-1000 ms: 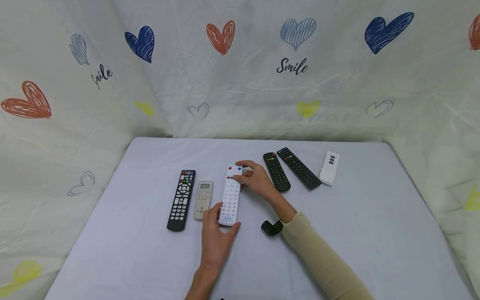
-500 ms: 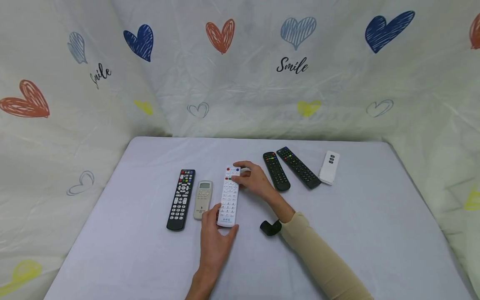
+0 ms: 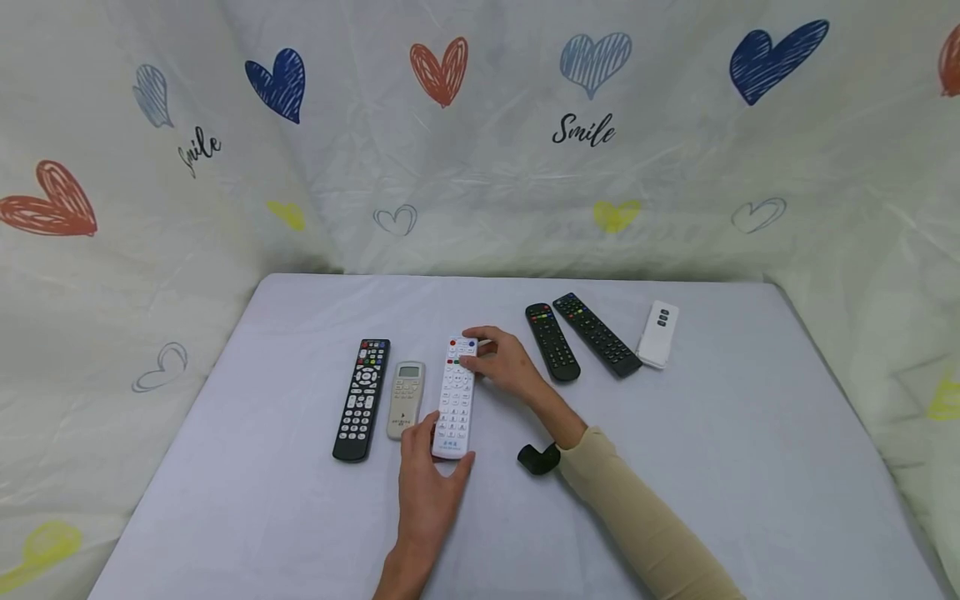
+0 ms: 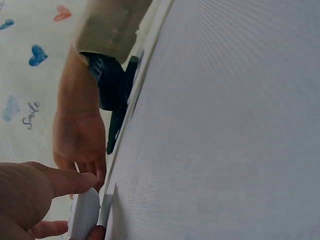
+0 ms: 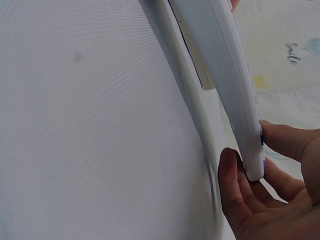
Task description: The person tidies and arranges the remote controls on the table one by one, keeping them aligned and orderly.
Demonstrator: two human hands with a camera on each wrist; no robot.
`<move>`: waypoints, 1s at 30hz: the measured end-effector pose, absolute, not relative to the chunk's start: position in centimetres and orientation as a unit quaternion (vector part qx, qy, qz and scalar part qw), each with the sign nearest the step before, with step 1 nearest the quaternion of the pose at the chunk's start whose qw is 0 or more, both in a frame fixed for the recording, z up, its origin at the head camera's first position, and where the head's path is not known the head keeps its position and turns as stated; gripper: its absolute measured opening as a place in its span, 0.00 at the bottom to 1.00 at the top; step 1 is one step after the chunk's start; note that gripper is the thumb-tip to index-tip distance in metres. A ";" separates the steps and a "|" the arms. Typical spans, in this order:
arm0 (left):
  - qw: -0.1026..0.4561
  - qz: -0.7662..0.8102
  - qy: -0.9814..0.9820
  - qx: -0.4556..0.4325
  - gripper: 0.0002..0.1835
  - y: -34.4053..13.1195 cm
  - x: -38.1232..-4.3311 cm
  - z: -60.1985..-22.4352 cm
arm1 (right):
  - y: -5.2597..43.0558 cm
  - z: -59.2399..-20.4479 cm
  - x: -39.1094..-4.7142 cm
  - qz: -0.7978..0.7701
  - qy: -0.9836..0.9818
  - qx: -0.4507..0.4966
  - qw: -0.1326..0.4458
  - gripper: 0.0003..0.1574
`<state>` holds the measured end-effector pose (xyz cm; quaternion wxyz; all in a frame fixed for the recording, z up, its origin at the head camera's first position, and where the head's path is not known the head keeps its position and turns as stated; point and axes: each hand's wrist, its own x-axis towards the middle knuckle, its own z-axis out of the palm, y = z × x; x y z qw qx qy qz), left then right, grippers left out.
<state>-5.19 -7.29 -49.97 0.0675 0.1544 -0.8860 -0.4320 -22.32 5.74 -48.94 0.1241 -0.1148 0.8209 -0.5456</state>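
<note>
Evidently, the right hand [image 3: 506, 362] pinches the far end of the long white remote [image 3: 453, 400], its thumb on the button face and other fingers curled beneath and around the tip. The left hand [image 3: 427, 492] grips the near end between thumb and fingers. The long white remote lies between the two hands, button face up, and appears raised off the surface [image 3: 712, 467].

Just beside it, on the left, rests the beige remote [image 3: 406, 400], its lower corner partly behind the left fingers; next comes the black remote [image 3: 362, 400]. Beyond the right hand lie the shorter dark remote [image 3: 552, 342], the longer dark remote [image 3: 597, 335] and the small white remote [image 3: 659, 335].

In my judgement, sound handling calls for both ends at one height, light pressure from the right thumb to spare the keys, and left fingers clear of the beige remote so that it is not nudged.

Only the head view records the full button layout and every neighbouring remote. The right wrist view adds the smooth side of the casing and the fingers under the tip. The left wrist view shows the left thumb meeting the casing, whereas from above it looks slightly apart.
</note>
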 end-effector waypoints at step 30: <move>0.040 -0.403 -0.898 0.172 0.44 -7.5 -4.6 -50.1 | 4.9 -49.7 -21.6 -0.514 0.842 -0.130 0.094 0.30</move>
